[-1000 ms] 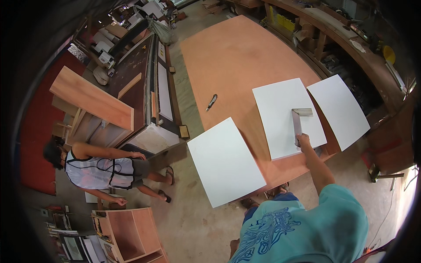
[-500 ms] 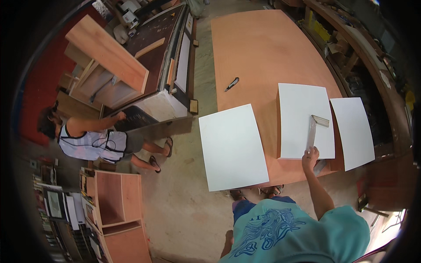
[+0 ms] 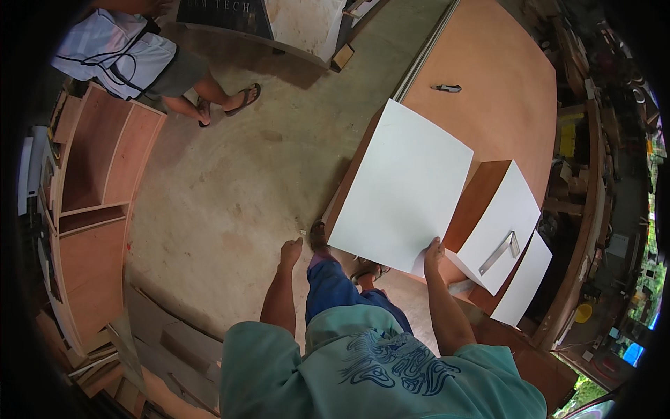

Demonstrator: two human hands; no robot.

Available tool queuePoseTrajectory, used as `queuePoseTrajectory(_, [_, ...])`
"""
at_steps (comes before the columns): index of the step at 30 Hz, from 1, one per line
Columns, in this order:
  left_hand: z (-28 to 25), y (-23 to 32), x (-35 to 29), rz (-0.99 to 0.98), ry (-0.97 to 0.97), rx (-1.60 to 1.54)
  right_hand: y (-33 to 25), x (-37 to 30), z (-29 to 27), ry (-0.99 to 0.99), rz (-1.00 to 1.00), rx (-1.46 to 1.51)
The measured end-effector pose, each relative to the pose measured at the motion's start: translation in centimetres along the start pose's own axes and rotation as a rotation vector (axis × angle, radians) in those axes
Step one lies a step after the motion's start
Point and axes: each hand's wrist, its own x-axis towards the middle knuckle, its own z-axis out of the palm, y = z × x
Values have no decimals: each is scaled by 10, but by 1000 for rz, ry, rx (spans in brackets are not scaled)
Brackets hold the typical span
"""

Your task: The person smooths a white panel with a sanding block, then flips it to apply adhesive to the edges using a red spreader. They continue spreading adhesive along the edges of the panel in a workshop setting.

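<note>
My right hand (image 3: 434, 255) grips the near right corner of a flat white panel (image 3: 408, 185), thumb on the upper face and the fingers mostly hidden at the edge. My left hand (image 3: 291, 251) is over the floor, left of the panel's near corner and apart from it; its fingers are curled and nothing shows in them. To the right, a metal try square (image 3: 499, 258) rests on the white top of a box-like piece (image 3: 513, 209) with brown sides. Another white panel (image 3: 527, 279) leans or lies just beyond it. All are on a large brown plywood sheet (image 3: 488, 63).
A utility knife (image 3: 447, 88) lies on the far part of the plywood. Shelving (image 3: 590, 174) with clutter runs along the right. A wooden cabinet (image 3: 94, 209) stands at left. Another person (image 3: 146, 59) is at the upper left, near a dark-fronted bench (image 3: 230, 17).
My right hand has let go of the try square, which stays on the box-like piece, and now holds the left white panel. My left hand has come into view. The view has turned left.
</note>
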Motion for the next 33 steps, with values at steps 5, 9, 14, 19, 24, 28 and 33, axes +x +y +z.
queuePoseTrajectory(5, [12, 86, 37, 72, -214, -51, 3, 8, -9, 69, 259, 36])
queuePoseTrajectory(9, [13, 132, 55, -47, -279, -292, -18, 3, -4, 85, 219, -38])
queuePoseTrajectory(14, [51, 143, 119, 2, -443, -564, -29, -9, -3, 36, 248, -80])
queuePoseTrajectory(19, [70, 185, 149, 91, -610, -586, -26, -12, 7, 104, 278, -59])
queuePoseTrajectory(24, [90, 195, 155, 14, -784, -795, -42, -14, 6, 100, 289, -119])
queuePoseTrajectory(28, [75, 239, 107, -16, -838, -777, -27, -22, 8, 193, 255, -112])
queuePoseTrajectory(33, [76, 204, 142, -52, -656, -621, -31, 0, -16, 76, 307, -50])
